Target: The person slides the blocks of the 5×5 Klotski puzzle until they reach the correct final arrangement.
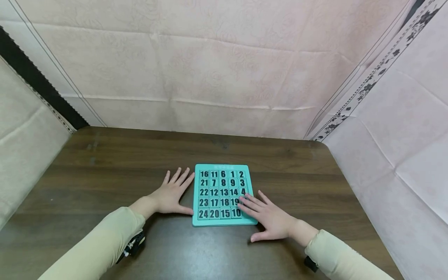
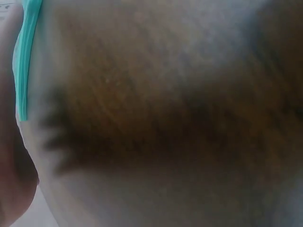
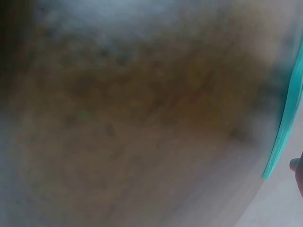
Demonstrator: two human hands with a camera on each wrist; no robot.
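Note:
A turquoise number board (image 1: 224, 223) with rows of black-numbered tiles lies flat on the table. The top row reads 16, 11, 6, 1, 2. My left hand (image 1: 171, 195) is spread at the board's left side, thumb and index fingertip at its edge. My right hand (image 1: 273, 219) has its fingers extended over the lower right tiles, partly covering the 4, 19 and 10, with the thumb off the board near its lower right corner. The left wrist view shows the board's edge (image 2: 26, 61) beside part of the hand; the right wrist view shows the edge (image 3: 286, 118) and a fingertip.
A dark wood-grain table (image 1: 140, 155) surrounds the board. Pale patterned cloth (image 1: 217, 70) hangs behind it, with more cloth at both sides. A black strip (image 1: 38, 77) runs down at the left, and a floral border (image 1: 371, 85) at the right.

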